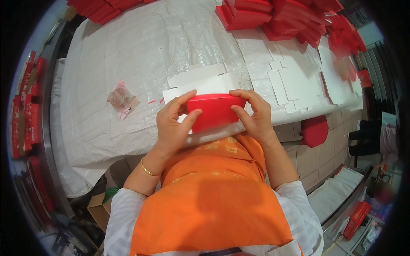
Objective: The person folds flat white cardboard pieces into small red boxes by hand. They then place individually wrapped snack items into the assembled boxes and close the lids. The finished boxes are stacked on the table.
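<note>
A red cardboard box (pixel 215 112) is held up between my two hands at the table's near edge. My left hand (pixel 174 121) grips its left end, thumb on the near face and fingers over the top edge. On the right end my right hand (pixel 255 113) pinches it the same way. Behind the box lies a flat white die-cut card blank (pixel 200 79), partly hidden by the box and my hands. A small clear bag with brown contents and pink ends (pixel 122 100) rests on the table to the left.
Red boxes (pixel 282 17) are piled at the back right, more red boxes (pixel 100 9) at the back left. Flat white box blanks (pixel 294 81) lie on the right of the white-covered table (pixel 141 47). A red stool (pixel 314 130) stands beyond the right edge. Another person's legs (pixel 367 136) show far right.
</note>
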Motion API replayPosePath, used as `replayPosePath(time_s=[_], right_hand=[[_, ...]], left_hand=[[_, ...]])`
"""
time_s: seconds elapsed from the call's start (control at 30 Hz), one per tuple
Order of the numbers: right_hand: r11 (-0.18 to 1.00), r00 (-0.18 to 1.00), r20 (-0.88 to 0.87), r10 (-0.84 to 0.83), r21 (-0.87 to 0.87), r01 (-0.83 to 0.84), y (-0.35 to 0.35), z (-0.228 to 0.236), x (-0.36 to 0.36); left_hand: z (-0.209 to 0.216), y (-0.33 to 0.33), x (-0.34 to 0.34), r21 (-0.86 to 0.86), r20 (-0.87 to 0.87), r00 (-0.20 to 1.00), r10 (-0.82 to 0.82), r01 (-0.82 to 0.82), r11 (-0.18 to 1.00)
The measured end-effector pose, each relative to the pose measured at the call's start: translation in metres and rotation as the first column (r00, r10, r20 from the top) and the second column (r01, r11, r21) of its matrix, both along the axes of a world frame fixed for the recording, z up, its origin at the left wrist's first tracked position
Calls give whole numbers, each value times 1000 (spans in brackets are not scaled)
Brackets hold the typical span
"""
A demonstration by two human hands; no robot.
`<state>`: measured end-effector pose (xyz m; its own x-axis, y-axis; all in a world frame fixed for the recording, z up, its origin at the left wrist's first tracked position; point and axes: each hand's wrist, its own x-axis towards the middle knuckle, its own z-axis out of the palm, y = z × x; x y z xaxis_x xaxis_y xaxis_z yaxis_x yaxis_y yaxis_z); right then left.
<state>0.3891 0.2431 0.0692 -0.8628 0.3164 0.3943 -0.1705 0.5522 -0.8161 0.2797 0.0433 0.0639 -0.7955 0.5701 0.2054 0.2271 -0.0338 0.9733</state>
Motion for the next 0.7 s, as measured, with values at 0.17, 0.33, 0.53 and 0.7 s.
replayPosePath(time_s=[0.17,0.33,0.53,0.7], right_hand=[[992,997,58,42,-118,-35,5,-5,3],[996,990,128,63,-72,-54,0,3,6],[991,975,187,124,20,-130,4,6,21],[989,971,189,146,-27,-143,3,9,28]], left_hand=[[-12,-11,2,-66,11,997,-72,73,995],[-12,-13,6,-28,52,997,-66,67,997],[3,-17,18,-116,147,986,-78,95,989],[-1,-27,17,-268,6,980,-201,195,943]])
